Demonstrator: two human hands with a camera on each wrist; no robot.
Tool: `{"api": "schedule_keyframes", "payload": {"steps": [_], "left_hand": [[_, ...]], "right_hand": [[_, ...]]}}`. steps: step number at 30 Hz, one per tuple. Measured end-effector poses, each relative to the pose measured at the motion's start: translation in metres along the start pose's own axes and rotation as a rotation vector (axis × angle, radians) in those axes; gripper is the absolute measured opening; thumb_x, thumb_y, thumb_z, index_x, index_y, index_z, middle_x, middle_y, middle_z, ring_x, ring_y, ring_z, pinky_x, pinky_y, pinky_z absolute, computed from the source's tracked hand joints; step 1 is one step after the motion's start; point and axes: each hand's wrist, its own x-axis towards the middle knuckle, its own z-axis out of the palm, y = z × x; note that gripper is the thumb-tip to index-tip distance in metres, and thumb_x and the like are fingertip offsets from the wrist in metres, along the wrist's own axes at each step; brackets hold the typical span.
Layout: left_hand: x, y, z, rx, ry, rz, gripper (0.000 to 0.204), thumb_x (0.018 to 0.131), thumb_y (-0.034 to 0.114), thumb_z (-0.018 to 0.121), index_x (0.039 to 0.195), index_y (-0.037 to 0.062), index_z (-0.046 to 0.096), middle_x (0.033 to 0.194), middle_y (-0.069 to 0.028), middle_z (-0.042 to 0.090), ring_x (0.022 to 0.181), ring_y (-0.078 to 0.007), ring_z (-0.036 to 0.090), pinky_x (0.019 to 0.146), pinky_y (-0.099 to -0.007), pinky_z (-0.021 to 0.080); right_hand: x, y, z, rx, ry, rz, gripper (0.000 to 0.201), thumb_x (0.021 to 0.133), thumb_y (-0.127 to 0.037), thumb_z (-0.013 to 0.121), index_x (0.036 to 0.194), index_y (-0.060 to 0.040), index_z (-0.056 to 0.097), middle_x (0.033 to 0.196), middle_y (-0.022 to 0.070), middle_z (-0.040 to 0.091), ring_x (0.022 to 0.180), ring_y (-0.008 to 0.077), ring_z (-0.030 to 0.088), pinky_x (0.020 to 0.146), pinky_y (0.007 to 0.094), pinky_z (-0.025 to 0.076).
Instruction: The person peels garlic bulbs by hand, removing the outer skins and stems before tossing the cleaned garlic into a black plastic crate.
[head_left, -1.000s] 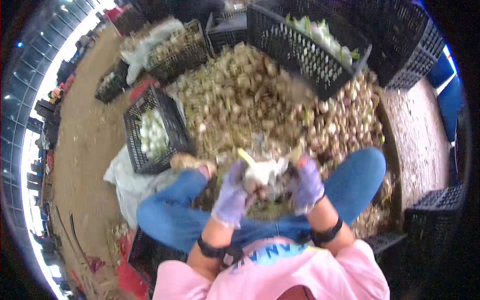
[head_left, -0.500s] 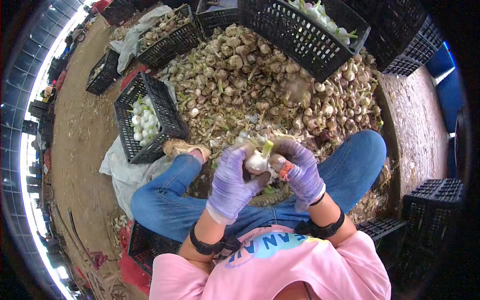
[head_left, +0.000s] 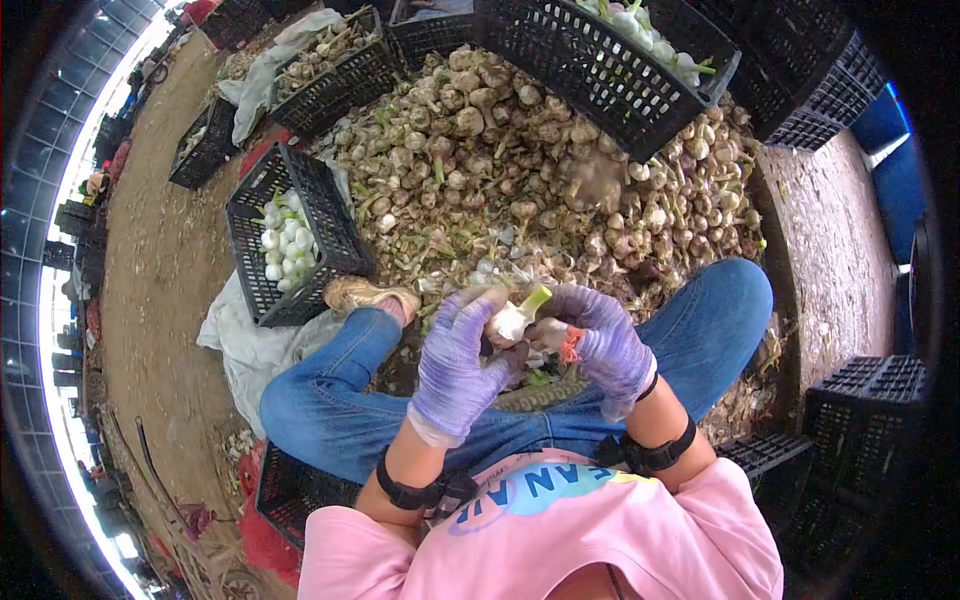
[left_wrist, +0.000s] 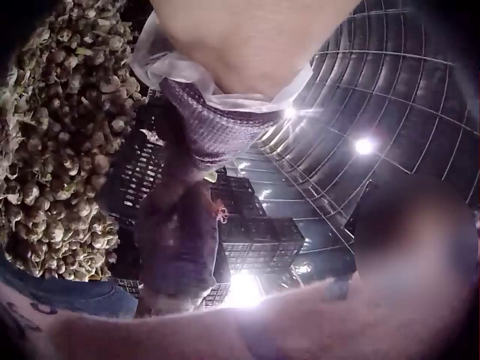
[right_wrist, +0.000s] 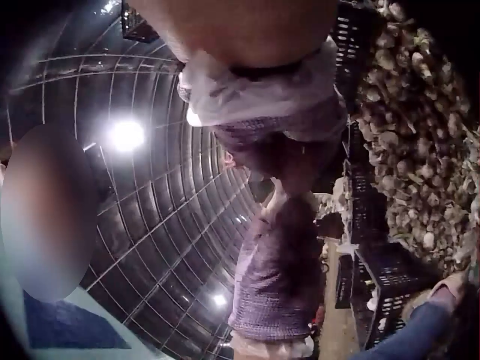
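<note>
A white garlic bulb (head_left: pixel 508 324) with a cut green stem sits between the two gloved hands, above the person's lap. The left hand (head_left: pixel 455 352), in a purple knit glove, grips the bulb from its left side with fingers and thumb. From the right, the right hand (head_left: pixel 608 346) has its curled fingers and thumb at the bulb, by the stem. An orange-red band (head_left: pixel 571 345) circles the right thumb. In the right wrist view a pale strip (right_wrist: pixel 276 196) shows between the gloves; the fingertips there are mostly hidden in shadow.
A large heap of unpeeled garlic (head_left: pixel 470 150) spreads ahead. Black crates stand around it: one with white bulbs (head_left: pixel 262 215) at left, another (head_left: pixel 600 75) at the back. Stacked crates (head_left: pixel 865 420) stand at right. A white sheet (head_left: pixel 240 345) lies beside the left leg.
The view was blurred a second ago and is now steady. The bulb, held throughout, has turned so its stem tilts further right. Both hands have stayed close together above the lap.
</note>
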Motion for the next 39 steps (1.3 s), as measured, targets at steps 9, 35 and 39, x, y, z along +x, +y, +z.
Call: {"api": "schedule_keyframes", "payload": {"steps": [9, 35, 39], "left_hand": [[-0.013, -0.021, -0.002, -0.808, -0.111, -0.454, 0.057, 0.069, 0.032, 0.073, 0.113, 0.0055, 0.049, 0.101, -0.0085, 0.057, 0.090, -0.0222, 0.060, 0.076, -0.0324, 0.051], [-0.009, -0.014, 0.028, -0.809, 0.087, -0.428, 0.045, 0.089, 0.029, 0.052, 0.123, 0.0016, 0.046, 0.119, -0.0106, 0.051, 0.110, -0.0210, 0.049, 0.096, -0.0332, 0.037], [-0.006, -0.023, 0.026, -0.378, 0.015, -0.197, 0.049, 0.079, 0.029, 0.068, 0.117, 0.0045, 0.048, 0.111, -0.0070, 0.054, 0.104, -0.0183, 0.052, 0.090, -0.0309, 0.042]], "right_hand": [[0.006, 0.000, -0.005, 0.069, -0.228, 0.124, 0.031, 0.079, -0.025, 0.064, 0.102, -0.0035, 0.059, 0.075, -0.0019, 0.057, 0.064, 0.0044, 0.050, 0.056, 0.0185, 0.040], [0.009, 0.019, 0.015, -0.093, 0.225, -0.100, 0.020, 0.081, -0.010, 0.063, 0.096, -0.0010, 0.053, 0.079, 0.0027, 0.057, 0.067, 0.0074, 0.052, 0.059, 0.0210, 0.043], [0.006, 0.017, 0.011, -0.430, 0.200, -0.267, 0.015, 0.082, -0.009, 0.060, 0.091, -0.0021, 0.052, 0.076, 0.0031, 0.056, 0.070, 0.0099, 0.053, 0.062, 0.0253, 0.044]]}}
